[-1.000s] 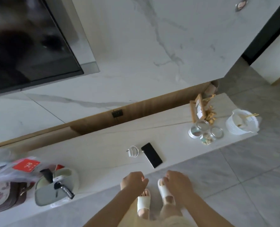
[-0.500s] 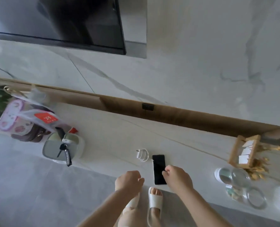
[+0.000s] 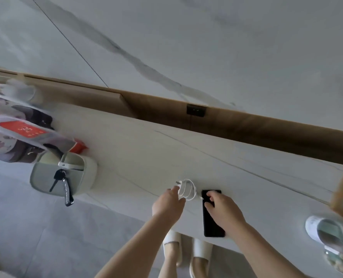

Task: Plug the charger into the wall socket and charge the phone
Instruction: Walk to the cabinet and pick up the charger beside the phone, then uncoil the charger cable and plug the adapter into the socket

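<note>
Here, from my remote seat, I note what the head view gives me.

Head view, left hand: it reaches forward to the charger; the fingertips touch the near side of the white plug and coiled cable. The fingers are loosely curved and a little apart, and I cannot tell if they already grip it.

Head view, right hand: it lies on top of the phone, palm down, fingers spread a little and pressing on the upper part of the dark screen. Not closed around it, as far as I see.

Charger: white, the cable wound in a small loop, lying on the pale counter just to the left of the phone.

Phone: black, flat on the counter near its front edge, its long side pointing away from me.

Wall socket: a dark plate on the wooden strip behind the counter, well apart from both hands, with nothing plugged in.

Left side of counter: a grey-green tray with a key and strap hanging over its rim; behind it some bags with a red label.

Right edge: a glass jar, blurred.

Below: my feet in white slippers on the grey floor.
</note>
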{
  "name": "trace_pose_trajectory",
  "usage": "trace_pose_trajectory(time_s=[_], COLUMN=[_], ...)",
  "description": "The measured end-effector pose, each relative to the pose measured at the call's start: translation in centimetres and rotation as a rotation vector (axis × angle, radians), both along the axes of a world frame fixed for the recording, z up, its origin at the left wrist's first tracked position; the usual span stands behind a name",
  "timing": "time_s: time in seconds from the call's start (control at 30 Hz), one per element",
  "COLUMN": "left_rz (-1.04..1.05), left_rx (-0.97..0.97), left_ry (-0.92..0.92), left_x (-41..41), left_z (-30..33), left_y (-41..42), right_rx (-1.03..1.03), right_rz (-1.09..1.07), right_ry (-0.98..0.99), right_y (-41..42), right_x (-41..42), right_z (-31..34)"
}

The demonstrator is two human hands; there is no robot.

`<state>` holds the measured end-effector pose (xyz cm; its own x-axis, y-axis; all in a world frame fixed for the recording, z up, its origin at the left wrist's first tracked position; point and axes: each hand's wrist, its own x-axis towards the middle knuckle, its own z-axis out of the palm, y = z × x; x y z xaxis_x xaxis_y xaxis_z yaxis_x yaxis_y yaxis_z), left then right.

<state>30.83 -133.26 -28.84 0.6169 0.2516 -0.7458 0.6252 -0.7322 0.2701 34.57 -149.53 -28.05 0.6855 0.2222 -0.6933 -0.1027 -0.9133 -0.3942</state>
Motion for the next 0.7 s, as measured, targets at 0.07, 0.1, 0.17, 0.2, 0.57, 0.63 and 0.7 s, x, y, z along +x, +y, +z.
trace_pose_trajectory(time_s=[0.07, 0.1, 0.17, 0.2, 0.57, 0.63, 0.7], left_rz=[-0.010, -0.016, -0.018, -0.015, 0.089, 0.185, 0.260], left_rx=[0.009, 0.015, 0.020, 0.015, -0.143, -0.223, -0.278], left_ry=[-0.008, -0.016, -0.022, -0.018, 0.053, 0.013, -0.030], left_x=[0.9, 1.3, 2.3, 2.7, 4.5, 4.5, 4.6], left_z=[-2.4, -3.5, -5.6, -6.5, -10.6, -10.4, -9.7], left_y=[0.3, 0.5, 0.8, 0.9, 1.0, 1.4, 1.6], right_rx=[-0.004, -0.008, -0.013, -0.016, 0.137, 0.171, 0.217], right_rz=[0.004, 0.009, 0.023, 0.034, -0.021, -0.075, -0.132], right_ry=[-0.007, -0.010, -0.013, -0.020, -0.032, -0.015, -0.002], right_y=[0.6, 0.9, 1.4, 1.6, 3.3, 3.3, 3.1], right_x=[0.6, 0.7, 0.9, 0.9, 1.5, 1.6, 1.9], right_z=[-2.5, -3.7, -5.7, -6.6, -10.5, -10.3, -9.7])
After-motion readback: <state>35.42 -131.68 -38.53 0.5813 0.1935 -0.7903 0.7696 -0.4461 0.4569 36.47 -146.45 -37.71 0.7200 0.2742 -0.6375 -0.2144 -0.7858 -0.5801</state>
